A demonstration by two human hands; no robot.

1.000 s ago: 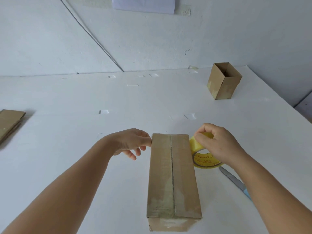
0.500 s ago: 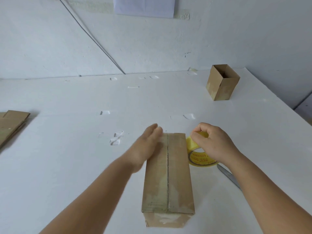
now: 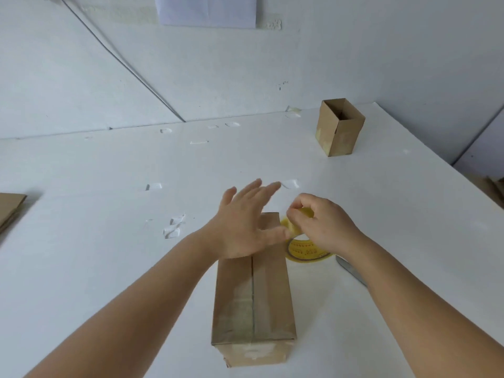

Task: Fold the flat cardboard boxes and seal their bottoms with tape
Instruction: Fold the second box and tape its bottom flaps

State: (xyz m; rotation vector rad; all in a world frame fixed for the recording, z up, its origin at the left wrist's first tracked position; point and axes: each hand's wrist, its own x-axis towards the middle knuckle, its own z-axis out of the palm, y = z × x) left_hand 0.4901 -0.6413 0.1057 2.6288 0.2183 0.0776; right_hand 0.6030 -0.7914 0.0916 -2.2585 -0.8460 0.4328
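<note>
White tabletop (image 3: 109,255) is carrying the box (image 3: 253,301) bottom-up at centre, where the left hand (image 3: 242,225) is reaching over spread flat while the right hand (image 3: 324,225) is pinching the tape roll (image 3: 300,249) beside it, so pulling tape straight along the seam seems best.

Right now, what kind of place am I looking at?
Probably a plain packing bench: a white table against a white wall, a box being sealed, a tape roll in the right hand, and a finished box standing open.
</note>
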